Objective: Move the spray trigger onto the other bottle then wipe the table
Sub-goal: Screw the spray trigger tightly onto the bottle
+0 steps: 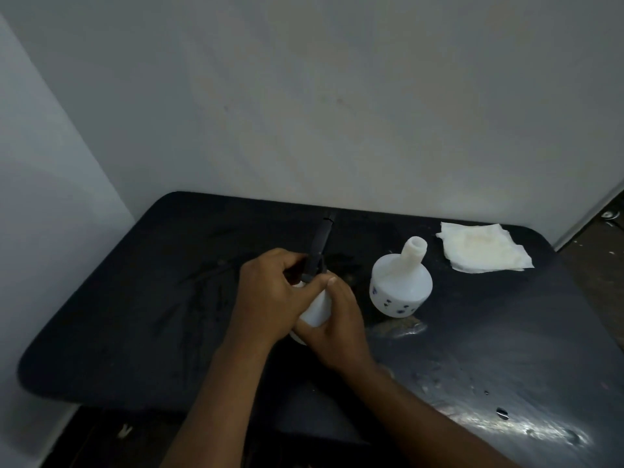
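A white bottle (315,310) stands near the middle of the black table (135,315), mostly hidden by my hands. My right hand (337,325) wraps around its body. My left hand (273,292) grips the dark spray trigger (319,246) at the bottle's neck; the trigger's black head points away from me. To the right stands a second white bottle (400,285) with small blue marks and an open neck with no cap. A folded white cloth (483,248) lies at the table's far right.
A grey wall runs along the table's back and left sides. A wet smear (398,327) lies in front of the second bottle, and shiny droplets (513,423) dot the near right. The floor (601,251) shows beyond the right edge.
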The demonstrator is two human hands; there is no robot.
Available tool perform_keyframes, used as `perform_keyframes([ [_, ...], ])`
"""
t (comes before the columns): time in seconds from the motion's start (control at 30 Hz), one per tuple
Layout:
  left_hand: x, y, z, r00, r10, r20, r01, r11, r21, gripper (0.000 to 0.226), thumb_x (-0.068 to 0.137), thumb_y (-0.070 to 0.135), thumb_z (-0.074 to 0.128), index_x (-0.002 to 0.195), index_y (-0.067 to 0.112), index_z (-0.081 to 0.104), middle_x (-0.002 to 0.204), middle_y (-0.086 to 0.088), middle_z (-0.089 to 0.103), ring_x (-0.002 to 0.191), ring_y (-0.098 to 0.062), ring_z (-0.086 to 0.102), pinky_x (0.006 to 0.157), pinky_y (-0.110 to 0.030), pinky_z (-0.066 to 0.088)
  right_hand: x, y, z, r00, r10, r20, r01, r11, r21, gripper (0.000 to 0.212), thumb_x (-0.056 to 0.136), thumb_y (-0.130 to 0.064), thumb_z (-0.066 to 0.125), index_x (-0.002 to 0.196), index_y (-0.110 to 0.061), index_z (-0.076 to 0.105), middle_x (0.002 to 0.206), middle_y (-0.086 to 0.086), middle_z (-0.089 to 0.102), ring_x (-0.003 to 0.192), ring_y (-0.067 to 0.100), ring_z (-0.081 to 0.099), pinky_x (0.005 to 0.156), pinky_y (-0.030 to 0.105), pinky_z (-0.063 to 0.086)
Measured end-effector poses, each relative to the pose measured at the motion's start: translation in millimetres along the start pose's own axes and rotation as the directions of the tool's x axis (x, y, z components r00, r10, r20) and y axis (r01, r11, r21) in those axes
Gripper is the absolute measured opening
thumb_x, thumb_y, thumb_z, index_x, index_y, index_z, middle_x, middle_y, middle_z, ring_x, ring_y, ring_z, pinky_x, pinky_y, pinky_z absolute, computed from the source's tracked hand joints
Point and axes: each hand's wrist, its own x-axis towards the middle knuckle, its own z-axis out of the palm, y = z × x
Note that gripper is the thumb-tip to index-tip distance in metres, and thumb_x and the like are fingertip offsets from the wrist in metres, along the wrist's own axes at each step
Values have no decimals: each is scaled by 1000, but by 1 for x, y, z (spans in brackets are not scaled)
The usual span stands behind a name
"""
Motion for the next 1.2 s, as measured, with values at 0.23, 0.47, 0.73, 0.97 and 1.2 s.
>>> perform_keyframes([
  [0.23, 4, -12, -8, 992, 67, 110, -57, 993, -99, 21, 70, 31, 81, 82, 37, 66, 82, 12, 64, 77, -5, 63, 65, -15, 50, 6, 1, -11, 998, 3, 69, -2, 1000, -14, 29, 86, -43, 67, 114, -42, 58, 120, -20, 62, 118, 8, 57, 99, 41, 49],
  [0.47, -7, -12, 18, 984, -38, -175, 20, 994, -103, 38, 57, 45, 83, 73, 22, 57, 71, 11, 63, 68, -5, 62, 53, -11, 46, 5, -2, -11, 998, 11, 54, -12, 1000, 4, 31, 85, -30, 72, 104, -50, 57, 110, -25, 62, 108, 4, 62, 91, 37, 53],
  [0.73, -15, -28, 5, 991, -54, 125, 93, 941, -325, 80, 66, 48, 79, 135, 24, 48, 123, 7, 61, 113, -11, 60, 87, -28, 54, 7, -1, -15, 994, -11, 110, 9, 1000, 18, 32, 89, -39, 66, 119, -35, 61, 121, -22, 63, 118, 0, 57, 101, 28, 46],
  [0.97, -17, -33, 6, 988, -94, 124, 134, 919, -370, 27, 74, 35, 78, 100, 35, 71, 101, 7, 74, 95, -11, 69, 75, -20, 55, 5, 2, -11, 991, 67, 117, -64, 998, -29, 48, 87, -42, 68, 130, -22, 59, 131, -6, 62, 124, 8, 54, 105, 38, 45],
  [1.2, -18, -36, 12, 985, -137, 103, 166, 914, -370, 72, 50, 44, 88, 115, 39, 57, 111, 6, 69, 103, -14, 66, 79, -39, 58, 8, -1, -13, 995, 21, 98, -20, 1000, -13, 34, 88, -27, 71, 121, -27, 64, 121, -12, 66, 115, 1, 59, 99, 33, 48],
])
